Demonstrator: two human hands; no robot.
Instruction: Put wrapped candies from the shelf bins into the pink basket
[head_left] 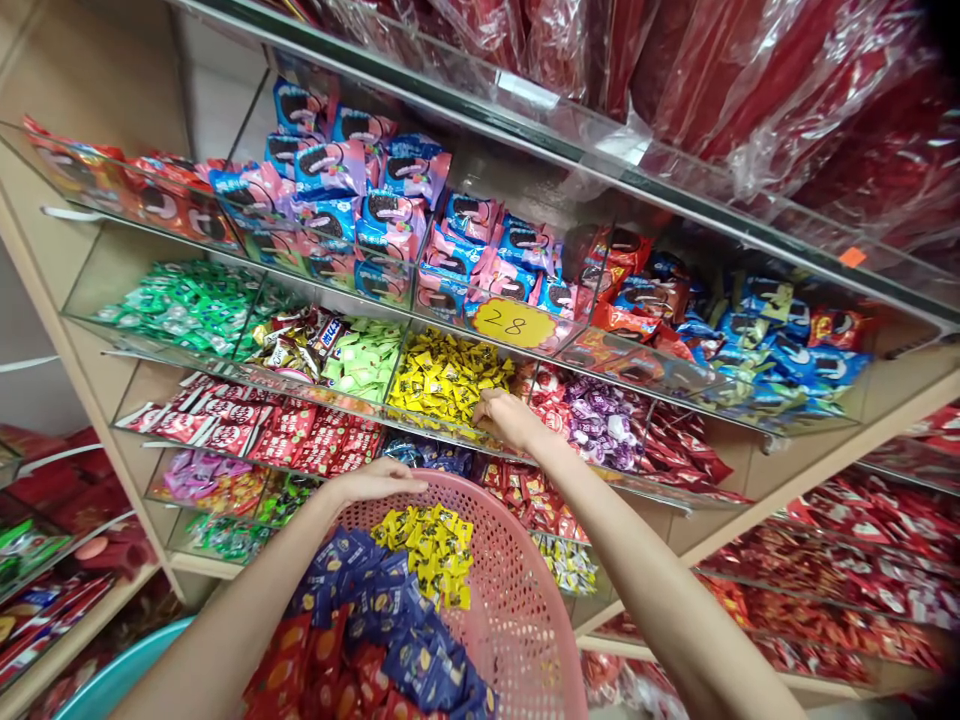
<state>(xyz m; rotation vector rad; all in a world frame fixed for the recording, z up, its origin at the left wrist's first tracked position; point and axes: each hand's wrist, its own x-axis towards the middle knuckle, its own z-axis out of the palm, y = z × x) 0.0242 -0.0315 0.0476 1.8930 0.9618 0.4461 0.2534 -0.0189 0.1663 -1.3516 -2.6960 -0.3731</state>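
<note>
The right hand (pixel 506 412) is seemingly picking among shelved yellow candies (pixel 442 375), curled fingers (pixel 481 408) hiding any catch; the left hand (pixel 379 478) is lying over the pink basket's (pixel 517 590) rim, grip unclear. Lifting is probably calling for clearing the shelf lip (pixel 442 429).

Bright overall. Glare streaks the plastic wrapping (pixel 559 45) above the yellow price tag (pixel 514 322); red packets (pixel 885 560) far right of it blur.
</note>
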